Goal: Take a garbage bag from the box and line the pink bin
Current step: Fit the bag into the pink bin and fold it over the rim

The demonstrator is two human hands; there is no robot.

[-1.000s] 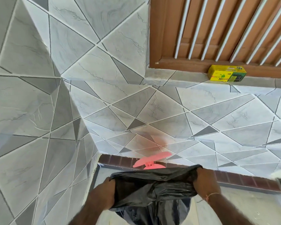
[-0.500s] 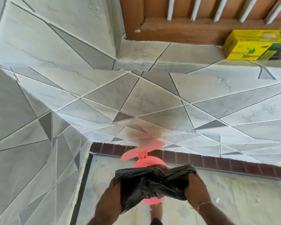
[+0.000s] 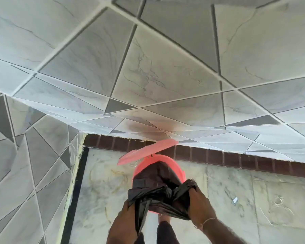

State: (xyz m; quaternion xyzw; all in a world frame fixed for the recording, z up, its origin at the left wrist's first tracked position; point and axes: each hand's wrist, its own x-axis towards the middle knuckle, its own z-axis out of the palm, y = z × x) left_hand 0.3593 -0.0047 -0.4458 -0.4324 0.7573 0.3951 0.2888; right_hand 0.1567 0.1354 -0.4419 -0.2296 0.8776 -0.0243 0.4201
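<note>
My hands: both bare, no gloves, no rings that I can see. Left hand (image 3: 128,214) and forearm bare, no sleeve in view. Right hand (image 3: 200,206) bare too; thin light-coloured thread band (image 3: 207,221) round the right wrist, loose end hanging off it toward the left. No watch. Forearms bare to the frame edge. Lower centre, between the arms: dark trouser leg (image 3: 165,232), bare foot (image 3: 163,217) just showing above it, partly hidden. Footwear: can't tell.
</note>
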